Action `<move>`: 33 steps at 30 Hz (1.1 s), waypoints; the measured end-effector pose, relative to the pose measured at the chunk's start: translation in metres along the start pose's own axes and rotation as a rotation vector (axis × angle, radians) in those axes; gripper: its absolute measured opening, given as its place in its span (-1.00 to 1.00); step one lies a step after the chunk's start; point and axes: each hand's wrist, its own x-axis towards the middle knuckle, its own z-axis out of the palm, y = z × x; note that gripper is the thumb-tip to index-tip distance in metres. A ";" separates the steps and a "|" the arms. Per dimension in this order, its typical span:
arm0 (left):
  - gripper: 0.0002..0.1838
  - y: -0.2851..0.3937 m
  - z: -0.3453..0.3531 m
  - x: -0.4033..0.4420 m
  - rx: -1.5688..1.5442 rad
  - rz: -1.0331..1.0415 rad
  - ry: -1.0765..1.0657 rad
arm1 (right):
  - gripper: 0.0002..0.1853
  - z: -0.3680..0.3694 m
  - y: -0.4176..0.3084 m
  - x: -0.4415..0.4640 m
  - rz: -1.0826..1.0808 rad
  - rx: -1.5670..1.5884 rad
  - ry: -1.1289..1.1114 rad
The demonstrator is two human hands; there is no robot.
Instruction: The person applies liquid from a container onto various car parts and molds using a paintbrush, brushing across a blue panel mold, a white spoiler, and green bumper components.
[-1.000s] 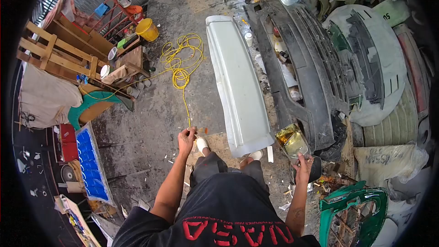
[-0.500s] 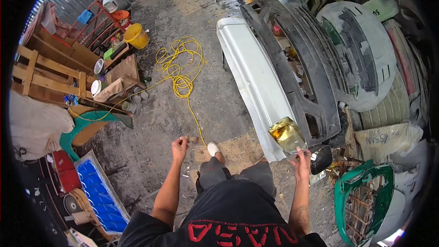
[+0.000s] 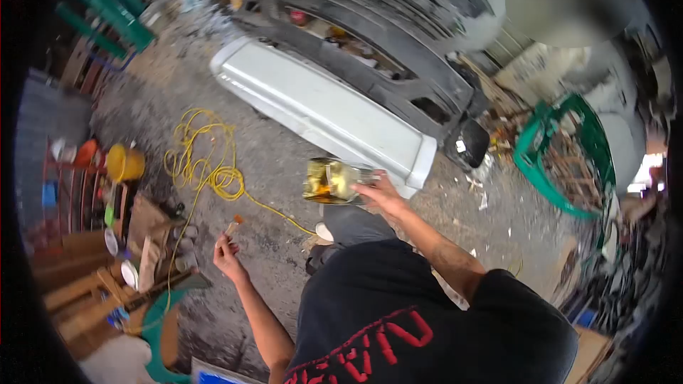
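My left hand [image 3: 228,256] is closed round the handle of a small brush [image 3: 234,227] with orange-brown bristles at its tip, held above the concrete floor. In my right hand [image 3: 384,195] is a clear, box-shaped container [image 3: 331,181] with golden walls and some amber stuff inside. The container is in front of my body, beside the near edge of a long white bumper [image 3: 320,107] and apart from my left hand. What exactly the container holds is blurred.
A dark grey bumper [image 3: 384,82] lies behind the white one. A tangled yellow cable [image 3: 226,183] runs over the floor towards my shoe [image 3: 324,232]. A green car part frame [image 3: 526,160] stands at right, a yellow bucket [image 3: 125,163] and wooden pallet [image 3: 85,288] at left.
My view has turned to the right. The right hand has brought the container from over the white bumper's end in towards my body. The brush stays in my left hand.
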 end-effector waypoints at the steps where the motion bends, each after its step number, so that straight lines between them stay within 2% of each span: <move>1: -0.68 0.010 0.004 0.008 -0.016 -0.011 -0.003 | 0.06 0.009 -0.001 0.007 -0.014 0.035 -0.032; 8: -0.61 0.064 0.019 0.094 0.008 0.022 -0.051 | -0.03 0.063 -0.034 0.072 -0.022 0.072 -0.015; 10: -0.62 0.072 0.023 0.122 0.029 0.038 -0.064 | -0.05 0.071 -0.048 0.090 -0.104 0.069 -0.003; 14: -0.64 0.096 0.051 0.169 0.148 0.111 -0.152 | -0.05 0.078 -0.066 0.125 -0.131 0.157 0.024; 16: -0.65 0.105 0.087 0.191 0.160 0.154 -0.205 | -0.08 0.076 -0.067 0.132 -0.157 0.119 0.080; 19: -0.65 0.101 0.125 0.233 0.154 0.177 -0.419 | -0.06 0.068 -0.086 0.121 -0.198 0.121 0.192; 21: -0.65 0.100 0.159 0.258 0.107 0.126 -0.529 | 0.00 0.062 -0.091 0.114 -0.128 0.184 0.248; 24: -0.65 0.110 0.225 0.282 0.085 0.069 -0.704 | 0.02 0.068 -0.088 0.098 -0.243 0.361 0.450; 27: -0.65 0.136 0.291 0.297 0.132 0.108 -0.947 | 0.00 0.078 -0.070 0.078 -0.213 0.466 0.659; 29: -0.65 0.155 0.332 0.303 0.180 0.168 -1.037 | -0.01 0.097 -0.053 0.067 -0.207 0.532 0.771; 31: -0.65 0.163 0.374 0.307 0.262 0.252 -1.244 | -0.13 0.112 -0.033 0.052 -0.340 0.659 0.964; 33: -0.65 0.172 0.409 0.302 0.257 0.310 -1.349 | -0.29 0.126 -0.015 0.029 -0.197 0.753 1.004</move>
